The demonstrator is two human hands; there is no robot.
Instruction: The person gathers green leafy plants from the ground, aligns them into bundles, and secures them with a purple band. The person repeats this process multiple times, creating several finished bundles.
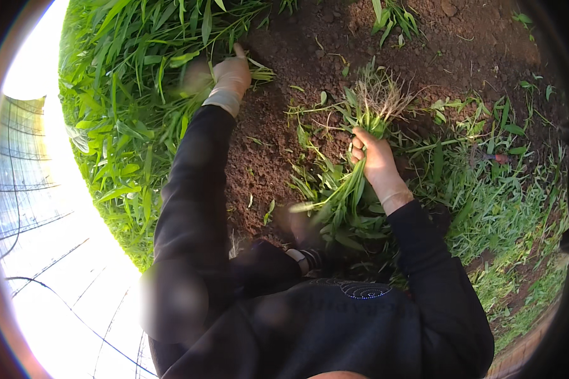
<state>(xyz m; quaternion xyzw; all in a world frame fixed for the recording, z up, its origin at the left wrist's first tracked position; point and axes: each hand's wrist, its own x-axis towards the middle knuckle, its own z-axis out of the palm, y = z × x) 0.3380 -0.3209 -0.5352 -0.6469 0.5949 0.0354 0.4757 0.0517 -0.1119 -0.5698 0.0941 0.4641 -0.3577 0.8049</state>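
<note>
In a thin pale glove, my right hand (pixel 378 158) grips a bunch of uprooted green plants (pixel 353 184) around the stems. Their pale, tangled roots (pixel 381 94) point up and away from me, and the leafy ends hang toward my body. My left hand (pixel 231 79), gloved too, is at the edge of the tall green growth (pixel 137 71) at the upper left. Its fingers are closed around leafy stems, whose cut or pulled ends (pixel 264 73) stick out to its right. The thumb points away from me; the other fingertips are partly hidden.
Bare brown soil (pixel 261 166) runs between the two hands. Loose pulled greenery (pixel 498 184) covers the ground at the right, with a small red object (pixel 500 158) among it. A tuft of plants (pixel 396 21) stands ahead. Bright sheeting with dark wires (pixel 66 246) lies at the left.
</note>
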